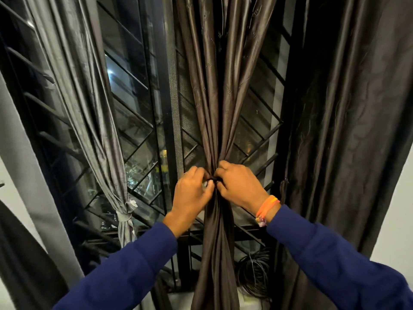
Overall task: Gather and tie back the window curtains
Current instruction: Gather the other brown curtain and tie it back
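Two hands at brown curtain (215, 121) (gathered), left hand (192, 189), right hand (240, 184), each grip pinching dark tie (212, 179)

Navy blue long sleeves (324, 249), orange wristbands (268, 205) on right wrist, ring (185, 173) on left hand

Left hand (193, 192) and right hand (238, 186) raised together — fingers curled, pinching

Dark brown satin curtain (220, 104) hangs gathered, cinched at mid-height by a dark tie (214, 179)
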